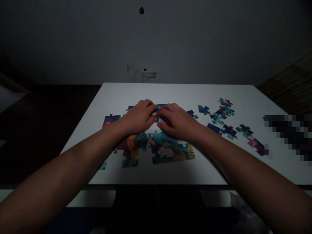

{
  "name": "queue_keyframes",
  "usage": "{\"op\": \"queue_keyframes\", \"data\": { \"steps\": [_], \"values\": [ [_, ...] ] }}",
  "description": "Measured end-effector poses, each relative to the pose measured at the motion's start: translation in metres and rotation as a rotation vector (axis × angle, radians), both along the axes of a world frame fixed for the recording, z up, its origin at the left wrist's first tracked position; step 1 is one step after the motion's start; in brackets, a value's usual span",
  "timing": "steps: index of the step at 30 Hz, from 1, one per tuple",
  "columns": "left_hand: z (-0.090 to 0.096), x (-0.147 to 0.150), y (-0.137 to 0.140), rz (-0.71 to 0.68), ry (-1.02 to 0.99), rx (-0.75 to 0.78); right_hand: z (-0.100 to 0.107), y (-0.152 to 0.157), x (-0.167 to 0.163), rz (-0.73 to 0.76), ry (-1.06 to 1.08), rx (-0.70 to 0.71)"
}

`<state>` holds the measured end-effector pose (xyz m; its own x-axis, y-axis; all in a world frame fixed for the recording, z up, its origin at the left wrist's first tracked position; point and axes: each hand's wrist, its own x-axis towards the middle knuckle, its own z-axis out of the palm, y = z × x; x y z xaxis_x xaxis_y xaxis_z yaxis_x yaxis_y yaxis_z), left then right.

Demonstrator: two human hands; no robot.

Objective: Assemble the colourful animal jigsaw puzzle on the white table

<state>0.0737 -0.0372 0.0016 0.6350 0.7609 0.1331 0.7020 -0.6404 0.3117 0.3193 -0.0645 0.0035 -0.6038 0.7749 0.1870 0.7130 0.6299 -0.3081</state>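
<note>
Dim grey wall [195, 42] stands behind a white table [175, 175] in the head view, with sockets [148, 74] low on it. On the table lies a partly joined puzzle [168, 151], rabbits along its near side. Over its upper middle, the left hand [142, 117] and right hand [177, 121] nearly meet, fingers bent, each thumb slightly apart. A pink patch shows beneath the right fingers; whether either hand grips a piece, I cannot tell. Loose pieces [224, 112] lie to the right.
</note>
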Motion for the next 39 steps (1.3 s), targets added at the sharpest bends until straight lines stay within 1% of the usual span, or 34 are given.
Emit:
{"op": "queue_keyframes", "data": {
  "steps": [11,27,39],
  "values": [
    [-0.0008,0.0009,-0.0001,0.002,-0.001,-0.005,0.0024,-0.0009,-0.0006,0.033,-0.019,-0.005],
    [-0.0047,-0.0003,0.0007,-0.01,-0.004,0.015,0.0022,-0.0004,-0.0003,0.023,-0.024,-0.017],
    [-0.0031,-0.0004,0.0015,-0.01,0.01,0.015,0.0021,0.0004,0.0001,0.033,-0.01,-0.021]
  ]
}}
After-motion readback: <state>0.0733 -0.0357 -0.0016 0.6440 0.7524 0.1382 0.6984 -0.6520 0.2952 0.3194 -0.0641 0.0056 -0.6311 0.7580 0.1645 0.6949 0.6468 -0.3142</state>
